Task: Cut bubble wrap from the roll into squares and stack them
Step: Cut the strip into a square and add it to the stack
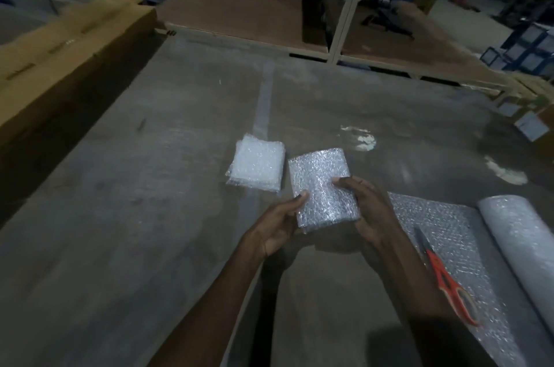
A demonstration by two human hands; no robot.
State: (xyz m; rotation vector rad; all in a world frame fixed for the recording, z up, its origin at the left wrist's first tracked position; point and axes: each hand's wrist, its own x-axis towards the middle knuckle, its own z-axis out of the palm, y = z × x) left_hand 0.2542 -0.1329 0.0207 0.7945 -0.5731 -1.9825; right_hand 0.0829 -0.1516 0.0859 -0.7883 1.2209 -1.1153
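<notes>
Head view, surface: bare concrete floor (120, 216), dim light, no desk under the work.
Head view, left hand (280, 227): grasping the near left edge of a cut bubble wrap square (322, 189), thumb on top, fingers underneath.
Head view, right hand (368, 210): grasping the right side of the same square, thumb (344, 182) pressed on the upper face.
Head view, held square: lifted off the floor, tilted away, possibly more than one layer, cannot tell for sure.
Head view, stack of squares (256, 167): on the floor just beside the held square, to its left and slightly beyond, edges a little uneven.
Head view, bubble wrap roll (521, 243): at right, partly unrolled, loose sheet (443, 234) spread toward the hands.
Head view, scissors (443, 273): orange-handled, lying on the unrolled sheet, untouched by either hand.
Step in hand: likely carrying the cut square to the stack.
Risk, misalignment: light, springy film likely to slide or land skewed on an already ragged stack if released from height.
Risk, toppling: nudging the stack with fingers during placement could fan it out.
Risk, poor light: edges hard to judge, corners easily mismatched.
</notes>
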